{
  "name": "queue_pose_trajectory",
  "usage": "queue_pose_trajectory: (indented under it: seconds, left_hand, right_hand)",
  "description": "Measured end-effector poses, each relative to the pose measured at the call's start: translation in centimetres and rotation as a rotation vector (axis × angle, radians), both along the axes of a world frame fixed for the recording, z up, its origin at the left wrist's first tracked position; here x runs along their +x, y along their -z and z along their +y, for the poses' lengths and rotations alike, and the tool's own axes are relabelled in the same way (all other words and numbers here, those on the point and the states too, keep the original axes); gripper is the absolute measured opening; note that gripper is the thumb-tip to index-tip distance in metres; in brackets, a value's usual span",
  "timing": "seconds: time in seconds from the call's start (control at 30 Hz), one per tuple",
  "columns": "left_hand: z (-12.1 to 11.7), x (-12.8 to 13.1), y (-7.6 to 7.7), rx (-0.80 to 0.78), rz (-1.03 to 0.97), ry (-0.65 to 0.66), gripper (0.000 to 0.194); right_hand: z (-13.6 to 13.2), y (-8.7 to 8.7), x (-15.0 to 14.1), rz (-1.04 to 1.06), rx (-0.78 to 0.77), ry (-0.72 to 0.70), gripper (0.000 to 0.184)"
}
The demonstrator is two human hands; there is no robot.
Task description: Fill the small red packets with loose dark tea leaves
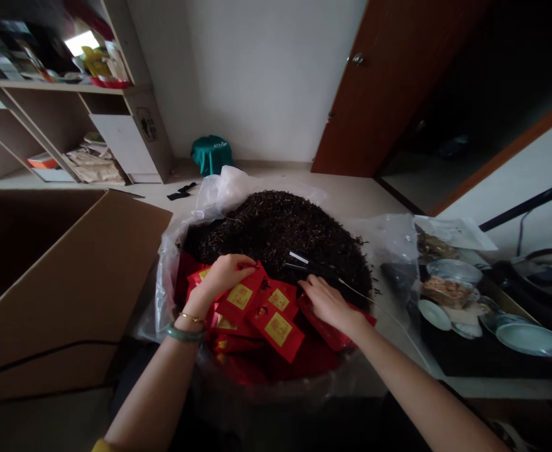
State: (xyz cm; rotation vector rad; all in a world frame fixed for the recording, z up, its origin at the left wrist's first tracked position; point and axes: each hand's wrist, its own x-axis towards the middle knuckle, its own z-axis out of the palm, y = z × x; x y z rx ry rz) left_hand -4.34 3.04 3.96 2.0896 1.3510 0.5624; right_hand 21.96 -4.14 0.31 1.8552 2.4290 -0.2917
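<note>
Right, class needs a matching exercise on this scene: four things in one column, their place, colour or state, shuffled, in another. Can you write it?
Things
1. red packets
2. bangle
3. cardboard box
4. door

Descriptions
A. reddish brown, with a metal knob
B. at the wrist of the left hand
C. open, left of the dark heap
D. bearing yellow labels

Pairs: 1-D, 2-B, 3-C, 4-A

The room is dimly lit, with muted light spread over the pale wall (266, 75). A small bright glare is seen on the shelf unit (63, 86). The doorway (473, 113) is sunk in shadow. Edges are stretched and softened by wide-angle distortion.
</note>
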Motion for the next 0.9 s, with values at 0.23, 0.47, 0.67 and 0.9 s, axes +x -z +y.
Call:
queue_pose_trajectory:
  seconds: [0.23,0.47,0.67,0.9]
  left_hand:
    - [0.2,-0.2,-0.1,0.053,-0.034,-0.006,0.016]
    - [0.3,0.0,-0.6,0.135,-0.236,-0.129,0.022]
    - [-0.7,0.5,-1.2,0.39,-0.214,-0.089,0.014]
    - [-4.0,2.5,-1.8,0.701,-0.091,0.295,0.026]
  right_hand:
    - [1.4,-3.8,2.8,0.309,-0.079,0.113,0.022]
    - [1.9,-7.8,3.6,0.643,-0.163,0.232,0.024]
    - [2.3,-5.4,3.3,0.846,-0.187,0.305,0.034]
    - [2.0,-5.2,5.2,1.238,-0.149,0.438,0.038]
